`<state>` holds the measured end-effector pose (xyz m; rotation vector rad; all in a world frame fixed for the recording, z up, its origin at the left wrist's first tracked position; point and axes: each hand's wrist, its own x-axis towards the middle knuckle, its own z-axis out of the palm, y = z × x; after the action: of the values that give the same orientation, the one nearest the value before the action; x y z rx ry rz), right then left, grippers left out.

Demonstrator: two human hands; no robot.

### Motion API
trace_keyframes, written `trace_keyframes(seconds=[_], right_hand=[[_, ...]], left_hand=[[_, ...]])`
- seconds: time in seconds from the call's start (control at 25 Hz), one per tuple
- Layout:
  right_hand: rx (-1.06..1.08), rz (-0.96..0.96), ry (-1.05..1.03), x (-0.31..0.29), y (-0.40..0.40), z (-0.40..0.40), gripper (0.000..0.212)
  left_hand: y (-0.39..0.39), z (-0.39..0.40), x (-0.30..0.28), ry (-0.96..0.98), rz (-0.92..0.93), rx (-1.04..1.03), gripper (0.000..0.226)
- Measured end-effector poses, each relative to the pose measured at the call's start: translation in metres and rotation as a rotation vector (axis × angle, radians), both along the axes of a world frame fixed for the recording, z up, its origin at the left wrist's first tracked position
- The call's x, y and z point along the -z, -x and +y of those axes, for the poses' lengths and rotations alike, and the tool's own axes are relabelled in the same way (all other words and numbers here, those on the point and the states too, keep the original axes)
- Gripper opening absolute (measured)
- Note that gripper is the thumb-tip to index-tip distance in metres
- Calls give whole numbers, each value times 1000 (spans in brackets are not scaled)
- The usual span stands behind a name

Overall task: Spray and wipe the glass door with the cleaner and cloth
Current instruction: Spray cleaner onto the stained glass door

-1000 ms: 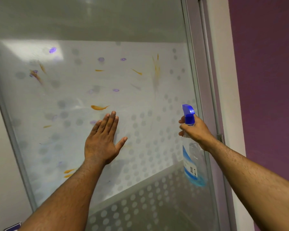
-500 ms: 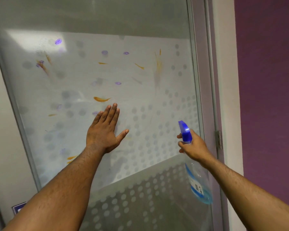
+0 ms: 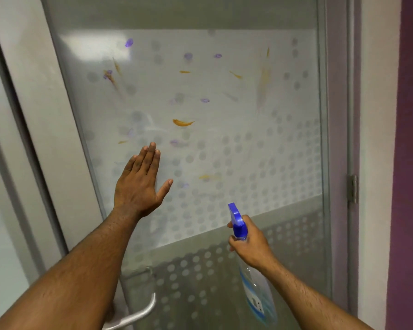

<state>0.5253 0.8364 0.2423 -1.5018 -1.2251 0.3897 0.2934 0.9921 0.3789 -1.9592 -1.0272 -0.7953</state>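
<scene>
Fingers straight and held together, thumb spread to the side, the left hand (image 3: 138,184) lies flat against the frosted, dotted glass door (image 3: 248,144), below and to the left of an orange smear (image 3: 182,122). More orange and purple marks are scattered over the upper part of the pane. The right hand (image 3: 250,244) grips the neck of a spray bottle (image 3: 255,296), fingers curled round it under the blue trigger head (image 3: 237,222), whose nozzle points up toward the glass; the clear bottle with its blue label hangs below the wrist, low on the door's right side. A metal lever handle (image 3: 138,313) shows at the bottom edge, partly behind the left forearm. A hinge (image 3: 352,188) sits on the frame at the right, beside a purple wall (image 3: 410,139).
</scene>
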Motion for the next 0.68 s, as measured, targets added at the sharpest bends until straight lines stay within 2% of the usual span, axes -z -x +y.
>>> trace_keyframes(seconds=[0.28, 0.44, 0.68], right_hand=[[-106, -41, 57, 18, 36, 15, 33], [-111, -33, 3, 25, 48, 16, 33], [-118, 4, -107, 44, 69, 8, 29]], left_hand=[[36, -3, 8, 6, -94, -66, 82], [47, -5, 20, 30, -115, -31, 79], [49, -37, 95, 111, -164, 82, 77]])
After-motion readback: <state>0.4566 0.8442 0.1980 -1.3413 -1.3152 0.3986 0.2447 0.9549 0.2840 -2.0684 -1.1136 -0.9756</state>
